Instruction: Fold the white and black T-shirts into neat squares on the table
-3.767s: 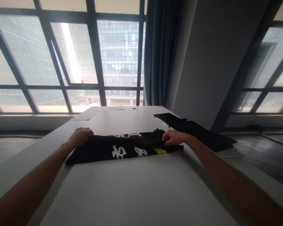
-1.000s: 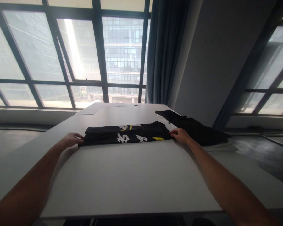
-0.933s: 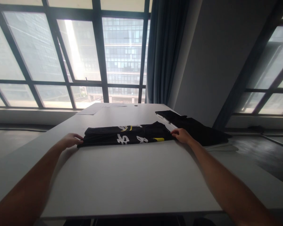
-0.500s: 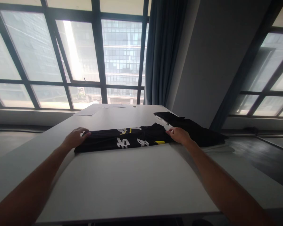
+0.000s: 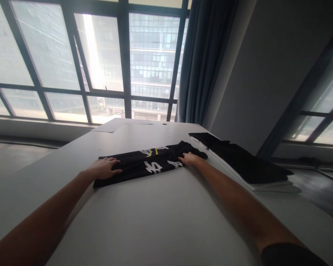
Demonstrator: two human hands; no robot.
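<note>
A black T-shirt with white lettering and yellow marks lies folded into a long strip across the white table. My left hand rests flat on its left end, fingers spread over the cloth. Toward the right end, my right hand pinches the cloth by the near edge, beside the white print. The fingertips of that hand are partly hidden against the dark fabric. Past my right hand, the shirt's bunched right end sits on the tabletop.
A stack of folded clothes, black on top with white layers below, lies along the right side of the white table. Sheets of paper lie at the far left edge. Beyond stand windows and a blue curtain.
My left hand has gone from pinching the shirt's end to lying flat on it. My right hand has shifted left along the shirt, whose right end now angles away. The view has turned slightly.
</note>
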